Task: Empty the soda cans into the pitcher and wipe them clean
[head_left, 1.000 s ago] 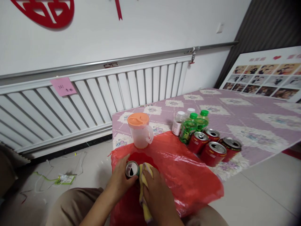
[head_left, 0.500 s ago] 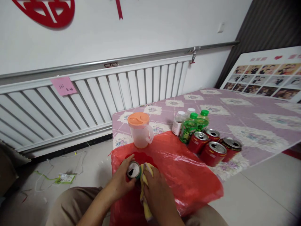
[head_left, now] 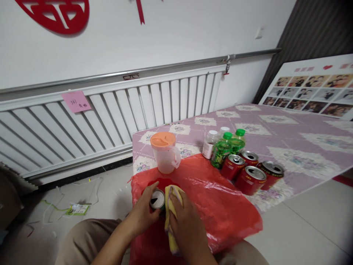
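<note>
My left hand [head_left: 143,210] is closed around an opened drink can [head_left: 158,199], its silver top facing up and a strip of green showing on its side. Bunched in my right hand [head_left: 189,221] is a yellow cloth [head_left: 171,206] with a pale edge, close against the can's right side; whether it touches the can I cannot tell. Both hands are over a red plastic bag [head_left: 220,206] spread on the near end of the table. The lower part of the can is hidden by my fingers and the cloth.
Behind the bag stands a clear pitcher [head_left: 164,159] with an orange lid. Right of it are several bottles [head_left: 221,151] with white or green caps and several red cans [head_left: 250,180], all on the flowered tablecloth [head_left: 300,160]. A white radiator [head_left: 154,105] lines the wall.
The cloth in my right hand has shifted slightly up and away from the can, and more of its folded top shows. My left hand keeps its hold on the can.
</note>
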The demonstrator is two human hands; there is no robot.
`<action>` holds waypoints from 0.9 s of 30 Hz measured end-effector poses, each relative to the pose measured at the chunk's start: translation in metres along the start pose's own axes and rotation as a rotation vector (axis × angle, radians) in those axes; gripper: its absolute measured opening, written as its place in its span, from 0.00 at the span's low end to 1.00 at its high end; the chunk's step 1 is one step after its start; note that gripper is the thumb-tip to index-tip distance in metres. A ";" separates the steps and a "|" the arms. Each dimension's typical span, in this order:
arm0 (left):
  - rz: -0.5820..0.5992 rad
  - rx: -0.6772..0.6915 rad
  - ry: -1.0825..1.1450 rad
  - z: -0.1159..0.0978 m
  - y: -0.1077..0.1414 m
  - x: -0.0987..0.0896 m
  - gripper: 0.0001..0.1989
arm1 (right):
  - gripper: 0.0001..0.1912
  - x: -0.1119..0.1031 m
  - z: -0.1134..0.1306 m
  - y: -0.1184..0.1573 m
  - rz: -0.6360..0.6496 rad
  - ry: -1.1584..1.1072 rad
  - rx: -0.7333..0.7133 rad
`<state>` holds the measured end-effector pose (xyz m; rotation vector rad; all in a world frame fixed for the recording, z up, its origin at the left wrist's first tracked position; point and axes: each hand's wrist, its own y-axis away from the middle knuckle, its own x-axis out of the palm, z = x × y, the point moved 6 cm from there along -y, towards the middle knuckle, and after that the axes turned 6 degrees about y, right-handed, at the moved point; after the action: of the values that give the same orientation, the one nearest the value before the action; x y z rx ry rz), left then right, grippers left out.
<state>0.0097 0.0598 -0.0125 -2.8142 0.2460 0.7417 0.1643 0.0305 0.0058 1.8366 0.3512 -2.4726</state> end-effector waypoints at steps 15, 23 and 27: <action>-0.166 -0.038 -0.058 0.016 0.002 0.004 0.40 | 0.28 0.000 0.000 0.000 0.107 -0.015 0.043; -0.176 -0.027 -0.017 0.011 0.001 0.004 0.38 | 0.26 -0.001 -0.001 0.002 -0.012 -0.002 -0.018; -0.161 -0.020 0.012 0.004 0.001 0.001 0.40 | 0.27 0.001 -0.003 0.000 0.023 -0.033 0.001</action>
<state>0.0090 0.0594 -0.0165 -2.8168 0.0130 0.6942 0.1665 0.0310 0.0046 1.7878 0.3255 -2.4843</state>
